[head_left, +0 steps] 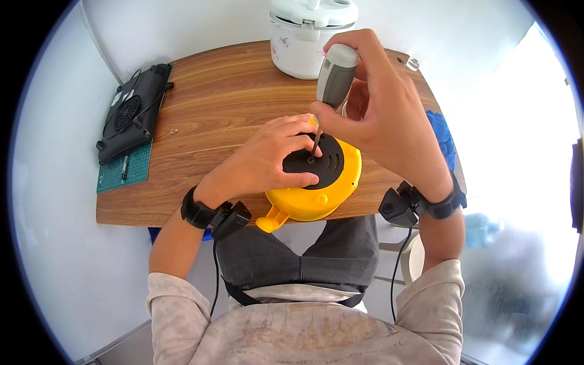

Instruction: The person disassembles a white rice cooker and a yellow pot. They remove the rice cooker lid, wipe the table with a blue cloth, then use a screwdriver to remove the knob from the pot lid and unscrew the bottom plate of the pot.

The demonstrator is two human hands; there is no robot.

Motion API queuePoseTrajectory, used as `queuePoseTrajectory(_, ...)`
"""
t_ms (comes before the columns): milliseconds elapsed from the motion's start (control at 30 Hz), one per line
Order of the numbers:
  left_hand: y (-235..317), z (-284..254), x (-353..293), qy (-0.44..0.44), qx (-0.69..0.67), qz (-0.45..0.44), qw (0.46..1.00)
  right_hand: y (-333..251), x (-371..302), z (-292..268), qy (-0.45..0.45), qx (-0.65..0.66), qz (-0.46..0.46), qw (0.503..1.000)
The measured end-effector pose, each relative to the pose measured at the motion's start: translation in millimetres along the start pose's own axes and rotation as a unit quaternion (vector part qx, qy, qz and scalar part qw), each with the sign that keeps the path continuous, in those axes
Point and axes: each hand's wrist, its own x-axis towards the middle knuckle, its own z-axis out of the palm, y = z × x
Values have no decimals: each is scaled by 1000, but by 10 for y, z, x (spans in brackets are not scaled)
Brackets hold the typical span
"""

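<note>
Looking straight down at a chunky grey-and-white screwdriver (336, 79) up closest to the lens — pinched in the right hand (389, 109) between thumb and curled fingers, handle leaning a bit, shaft angling down to a little round recess (311, 160) in the middle of a black disc (333, 155). Can't really tell if fully seated, too small to make out. Got the left hand (274, 149) laid over that same disc, fingers spread, thumb toward the near side. Talking about the top of a round yellow housing (344, 198) here, set at the near edge of the tabletop (213, 103), with a yellow lug (272, 220) poking out past that edge toward the lap. Wearing a black strapped-on gadget (398, 205) on each wrist too, cables (216, 280) trailing down. Further out on the left, seeing a black cooling pad (137, 109) lying partly on a green cutting mat (141, 167), plus a marker (125, 167) — also on the mat. Spotting a white lidded cooker (292, 48) at the far side, and some blue fabric (441, 137) by the right edge.
</note>
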Motion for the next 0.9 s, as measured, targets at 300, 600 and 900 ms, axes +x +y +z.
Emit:
queuePoseTrajectory(300,-9,43,-12,1,-4,-10,1000,-86,-64,-107,-7,29,-37,999)
queuePoseTrajectory(600,-46,57,-16,22,29,28,999,-189,-88,-79,45,63,25,997)
queuePoseTrajectory(900,-99,149,-15,46,23,35,998,-119,-69,-81,27,54,-70,996)
